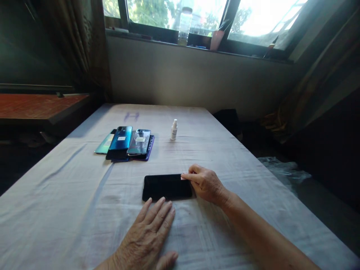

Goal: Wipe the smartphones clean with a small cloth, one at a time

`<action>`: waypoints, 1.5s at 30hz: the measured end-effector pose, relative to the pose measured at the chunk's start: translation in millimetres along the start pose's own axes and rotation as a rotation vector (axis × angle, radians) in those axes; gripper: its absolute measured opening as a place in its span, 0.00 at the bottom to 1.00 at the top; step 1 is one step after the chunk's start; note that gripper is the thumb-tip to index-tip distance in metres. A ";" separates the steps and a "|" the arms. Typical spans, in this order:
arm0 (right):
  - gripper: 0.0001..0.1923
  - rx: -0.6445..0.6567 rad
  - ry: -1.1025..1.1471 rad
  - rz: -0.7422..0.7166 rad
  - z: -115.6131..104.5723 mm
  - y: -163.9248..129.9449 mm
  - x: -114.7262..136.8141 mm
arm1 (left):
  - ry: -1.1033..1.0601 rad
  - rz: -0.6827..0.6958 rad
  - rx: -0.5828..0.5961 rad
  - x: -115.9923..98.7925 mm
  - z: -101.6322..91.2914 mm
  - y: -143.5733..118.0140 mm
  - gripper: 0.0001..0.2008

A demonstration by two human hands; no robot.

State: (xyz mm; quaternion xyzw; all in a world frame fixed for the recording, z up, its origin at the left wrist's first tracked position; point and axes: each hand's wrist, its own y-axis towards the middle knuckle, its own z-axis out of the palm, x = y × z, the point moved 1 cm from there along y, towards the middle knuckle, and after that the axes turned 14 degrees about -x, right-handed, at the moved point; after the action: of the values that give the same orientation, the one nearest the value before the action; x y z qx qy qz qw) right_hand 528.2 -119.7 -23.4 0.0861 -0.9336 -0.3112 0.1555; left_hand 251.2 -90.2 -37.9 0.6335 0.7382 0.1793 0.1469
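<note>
A smartphone (165,188) with a dark screen lies face up and sideways on the white-covered table. My left hand (149,228) rests flat with its fingers stretched out, and its fingertips meet the phone's near edge. At the phone's right end is my right hand (206,183), its fingers curled together in a pinch. The index fingertip reaches over the far right corner of the screen. A small pale bit shows at that fingertip; whether it is a nail or a scrap of something held, I cannot tell. Farther back stands a small white bottle (173,131), upright.
Several phones lie stacked to the left, among them a blue phone (121,138) and a grey phone (140,142) with white labels. The table's cloth (84,217) has creases. A jar (185,26) stands on the windowsill. Clear plastic (284,169) lies beyond the right edge.
</note>
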 end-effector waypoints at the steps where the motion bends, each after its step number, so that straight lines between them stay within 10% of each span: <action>1: 0.20 0.026 -0.019 0.003 -0.2 2.9 1.7 | -0.003 0.009 -0.008 0.6 1.2 -0.5 0.36; 13: 0.18 0.250 -0.178 -0.010 8.2 34.9 31.2 | -0.148 -0.127 0.206 -2.6 -4.6 10.0 0.36; 25: 0.15 0.234 -0.145 -0.061 2.2 30.9 29.7 | 0.085 0.100 -0.129 6.2 8.7 0.2 0.37; 45: 0.17 0.203 -0.070 -0.067 -3.7 23.8 20.7 | 0.134 0.134 -0.162 6.4 13.6 0.5 0.29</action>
State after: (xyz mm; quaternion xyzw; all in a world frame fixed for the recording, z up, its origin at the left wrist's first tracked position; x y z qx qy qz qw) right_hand 508.6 -108.2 -1.2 0.1216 -0.9618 -0.2227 0.1025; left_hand 256.7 -82.7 -49.7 0.6541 0.6854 0.2897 0.1359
